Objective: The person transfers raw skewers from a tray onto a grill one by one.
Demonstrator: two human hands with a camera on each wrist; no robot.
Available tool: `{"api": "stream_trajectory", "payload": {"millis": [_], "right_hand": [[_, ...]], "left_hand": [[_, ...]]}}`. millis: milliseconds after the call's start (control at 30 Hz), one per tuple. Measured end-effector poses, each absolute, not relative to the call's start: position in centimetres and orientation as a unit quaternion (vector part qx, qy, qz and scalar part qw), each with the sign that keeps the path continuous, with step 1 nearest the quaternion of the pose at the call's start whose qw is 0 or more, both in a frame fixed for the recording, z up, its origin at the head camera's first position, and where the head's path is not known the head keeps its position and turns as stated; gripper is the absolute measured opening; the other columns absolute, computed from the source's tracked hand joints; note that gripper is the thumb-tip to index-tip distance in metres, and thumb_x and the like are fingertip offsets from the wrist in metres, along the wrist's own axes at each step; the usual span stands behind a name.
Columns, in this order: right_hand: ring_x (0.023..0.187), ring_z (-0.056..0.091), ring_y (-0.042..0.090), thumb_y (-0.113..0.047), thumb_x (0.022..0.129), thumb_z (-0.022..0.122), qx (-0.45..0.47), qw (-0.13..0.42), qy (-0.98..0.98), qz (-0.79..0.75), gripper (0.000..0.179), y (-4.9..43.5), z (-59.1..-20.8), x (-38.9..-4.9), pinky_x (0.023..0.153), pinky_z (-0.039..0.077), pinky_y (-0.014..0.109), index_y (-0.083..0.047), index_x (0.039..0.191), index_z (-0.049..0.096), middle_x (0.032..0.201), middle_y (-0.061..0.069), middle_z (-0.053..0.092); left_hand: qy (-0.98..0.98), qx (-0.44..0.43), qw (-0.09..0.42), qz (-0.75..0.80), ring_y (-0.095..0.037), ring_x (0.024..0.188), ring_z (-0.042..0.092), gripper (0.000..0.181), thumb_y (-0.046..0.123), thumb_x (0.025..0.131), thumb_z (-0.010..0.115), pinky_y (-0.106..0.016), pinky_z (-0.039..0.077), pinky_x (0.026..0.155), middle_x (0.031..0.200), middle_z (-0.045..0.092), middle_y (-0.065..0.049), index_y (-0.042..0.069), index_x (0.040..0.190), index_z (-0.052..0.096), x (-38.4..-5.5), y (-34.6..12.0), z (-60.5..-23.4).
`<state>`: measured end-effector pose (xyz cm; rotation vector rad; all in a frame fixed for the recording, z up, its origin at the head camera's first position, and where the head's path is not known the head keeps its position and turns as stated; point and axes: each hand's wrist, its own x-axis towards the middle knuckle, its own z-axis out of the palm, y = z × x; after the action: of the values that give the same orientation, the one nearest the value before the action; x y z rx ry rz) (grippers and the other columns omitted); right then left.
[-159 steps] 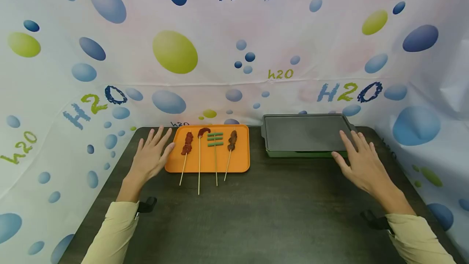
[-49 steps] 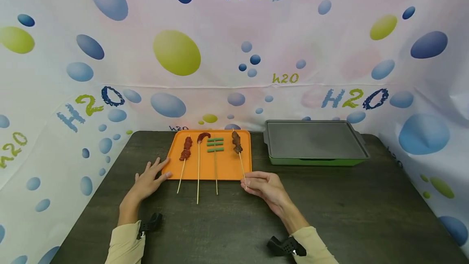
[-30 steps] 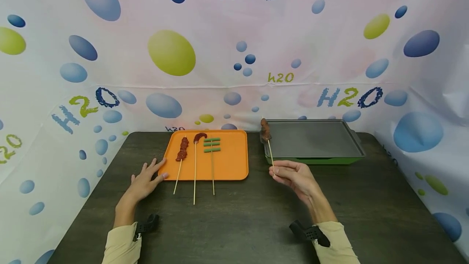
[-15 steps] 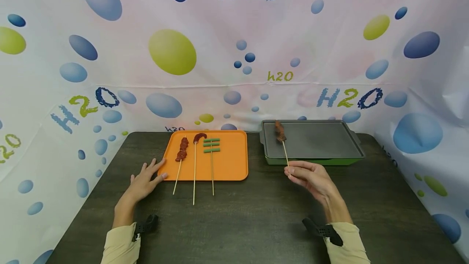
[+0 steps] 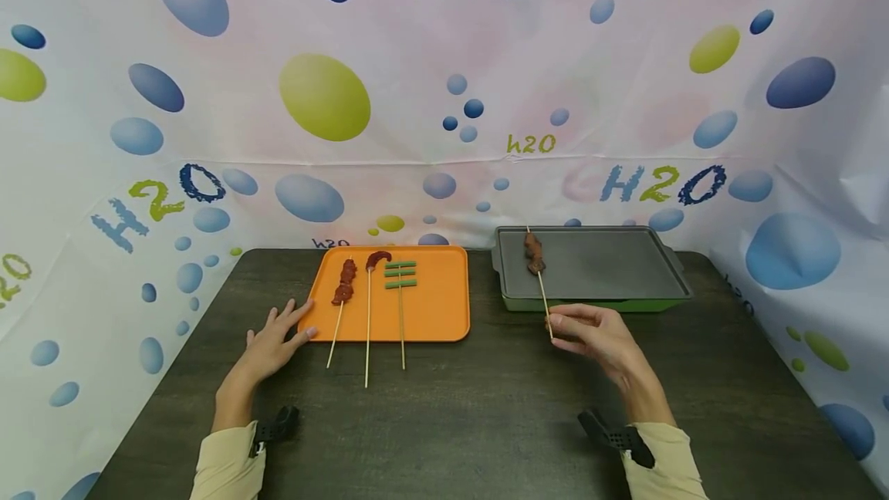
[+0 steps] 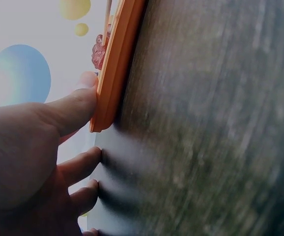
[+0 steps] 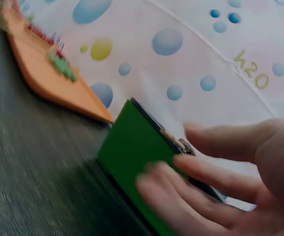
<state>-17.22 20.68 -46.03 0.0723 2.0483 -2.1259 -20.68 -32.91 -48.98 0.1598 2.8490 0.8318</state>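
Observation:
A skewer of brown meat pieces (image 5: 534, 253) lies over the left part of the grey griddle plate (image 5: 604, 261), its stick jutting past the front rim. My right hand (image 5: 604, 338) is at the stick's lower end. In the right wrist view its thumb (image 7: 225, 140) and forefinger stand apart, the skewer (image 7: 170, 136) showing beyond the gap; the other fingers are blurred. My left hand (image 5: 267, 346) rests at the front left corner of the orange tray (image 5: 437, 315), thumb (image 6: 75, 108) against its edge, other fingers spread on the table.
The tray bears a red meat skewer (image 5: 344, 284), a skewer with a curled dark-red piece (image 5: 377, 258) and one with green pieces (image 5: 400, 283); their sticks overhang its front edge. The griddle has a green base (image 7: 132, 162). A patterned curtain (image 5: 403, 60) hangs behind the dark table (image 5: 444, 430).
My right hand took the brown meat skewer off the tray, carried it right onto the griddle plate, and its fingers have just loosened. My left hand moved from above the table to the tray's corner.

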Motion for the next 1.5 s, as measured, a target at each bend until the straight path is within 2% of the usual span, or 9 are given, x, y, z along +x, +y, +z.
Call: {"api": "stream_trajectory", "payload": {"millis": [133,233,333,567,700,800,1000,1300,1500], "right_hand": [[0.1,0.072,0.013,-0.019,0.099,0.072,0.017,-0.013,0.746,-0.666,0.044,19.9,-45.1,-16.8,0.089,0.059,0.036,0.01,0.13,0.063,0.116,0.01,0.072],[0.099,0.073,0.015,-0.017,0.101,0.069,-0.017,-0.036,0.744,-0.667,0.042,19.0,-44.2,-16.5,0.089,0.059,0.036,0.012,0.13,0.062,0.115,0.012,0.073],[0.1,0.074,0.02,-0.014,0.103,0.065,-0.058,0.003,0.726,-0.685,0.041,17.6,-43.5,-16.2,0.09,0.058,0.04,0.013,0.133,0.059,0.114,0.014,0.074],[0.111,0.069,0.035,-0.012,0.104,0.062,-0.106,0.136,0.699,-0.694,0.043,12.9,-44.6,-16.2,0.095,0.055,0.048,0.008,0.141,0.054,0.127,0.031,0.064],[0.118,0.065,0.04,-0.012,0.105,0.061,-0.125,0.186,0.677,-0.701,0.048,10.5,-45.8,-16.3,0.099,0.053,0.051,0.008,0.146,0.048,0.133,0.033,0.061],[0.12,0.065,0.039,-0.012,0.105,0.061,-0.131,0.218,0.658,-0.709,0.052,8.9,-46.6,-16.3,0.101,0.052,0.049,0.009,0.15,0.043,0.136,0.032,0.059],[0.119,0.066,0.036,-0.013,0.104,0.063,-0.121,0.259,0.639,-0.715,0.056,6.4,-47.9,-16.1,0.1,0.054,0.045,0.006,0.152,0.042,0.137,0.031,0.059],[0.132,0.057,0.036,-0.012,0.105,0.06,-0.096,0.287,0.59,-0.749,0.06,3.6,-49.1,-16.0,0.11,0.045,0.046,0.003,0.157,0.035,0.143,0.026,0.055],[0.139,0.048,0.04,-0.005,0.105,0.057,-0.072,0.3,0.505,-0.806,0.063,2.3,-49.9,-16.1,0.115,0.039,0.046,0.002,0.16,0.027,0.152,0.03,0.044]], "left_hand": [[0.956,0.056,0.081,0.277,-0.065,0.146,-0.001,0.073,0.046,0.106,0.055,-0.087,-0.006,0.101,0.163,0.01,-0.037,0.004,0.161,0.031,-20.7,-32.9,-48.9],[0.956,0.058,0.079,0.277,-0.065,0.146,0.0,0.072,0.045,0.106,0.055,-0.087,-0.005,0.101,0.163,0.012,-0.037,0.005,0.161,0.031,-20.8,-32.7,-48.9],[0.957,0.059,0.078,0.275,-0.065,0.146,0.001,0.071,0.045,0.106,0.054,-0.087,-0.004,0.102,0.163,0.013,-0.036,0.005,0.16,0.032,-20.8,-32.4,-48.9],[0.958,0.053,0.077,0.272,-0.065,0.146,0.001,0.072,0.047,0.106,0.053,-0.087,-0.003,0.102,0.163,0.013,-0.037,0.005,0.16,0.032,-20.7,-32.6,-49.0],[0.957,0.053,0.074,0.275,-0.065,0.146,0.001,0.072,0.046,0.106,0.054,-0.087,-0.003,0.102,0.163,0.013,-0.037,0.004,0.16,0.033,-20.5,-32.7,-49.1],[0.957,0.055,0.071,0.275,-0.064,0.146,0.001,0.071,0.045,0.106,0.054,-0.087,-0.003,0.102,0.163,0.013,-0.036,0.004,0.16,0.033,-20.4,-32.7,-49.1],[0.96,0.053,0.067,0.266,-0.065,0.146,0.003,0.069,0.044,0.106,0.055,-0.087,-0.002,0.102,0.162,0.015,-0.036,0.004,0.159,0.034,-20.4,-32.4,-48.9],[0.959,0.049,0.065,0.271,-0.064,0.146,0.002,0.068,0.041,0.107,0.055,-0.087,-0.004,0.103,0.163,0.014,-0.036,0.004,0.16,0.033,-20.2,-32.3,-48.8],[0.959,0.046,0.063,0.274,-0.064,0.146,0.002,0.068,0.041,0.107,0.055,-0.086,-0.004,0.103,0.163,0.014,-0.036,0.004,0.16,0.034,-20.1,-32.3,-48.8]]}}
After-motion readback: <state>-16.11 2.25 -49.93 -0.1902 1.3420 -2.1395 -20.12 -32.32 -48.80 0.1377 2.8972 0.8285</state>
